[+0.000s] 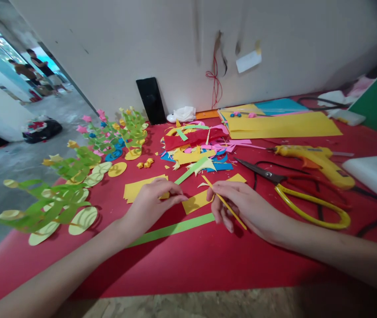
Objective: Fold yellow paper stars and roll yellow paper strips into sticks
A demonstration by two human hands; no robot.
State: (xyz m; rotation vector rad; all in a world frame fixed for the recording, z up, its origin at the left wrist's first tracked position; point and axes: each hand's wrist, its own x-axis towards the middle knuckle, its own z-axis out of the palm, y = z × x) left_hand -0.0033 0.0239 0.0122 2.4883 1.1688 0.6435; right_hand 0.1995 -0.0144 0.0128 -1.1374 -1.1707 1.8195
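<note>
My right hand point(233, 201) is closed around a thin yellow paper strip point(226, 206), which slants across the fingers with both ends sticking out. To its left, my left hand point(158, 196) has thumb and forefinger pinched together; whatever may lie between the tips is too small to make out. A flat yellow paper piece point(195, 202) lies between the two hands. Under my left hand is a stack of yellow paper pieces point(133, 190). A long light-green paper strip point(178, 228) runs below both hands on the red table surface point(182, 265).
Scissors point(294, 185) with yellow-and-red handles and a yellow glue gun point(317, 161) lie right, with black cords. Paper scraps point(195, 150) are heaped ahead. Paper plants point(65, 198) on round bases line the left. A black phone point(151, 100) leans on the wall. People point(39, 66) stand far left.
</note>
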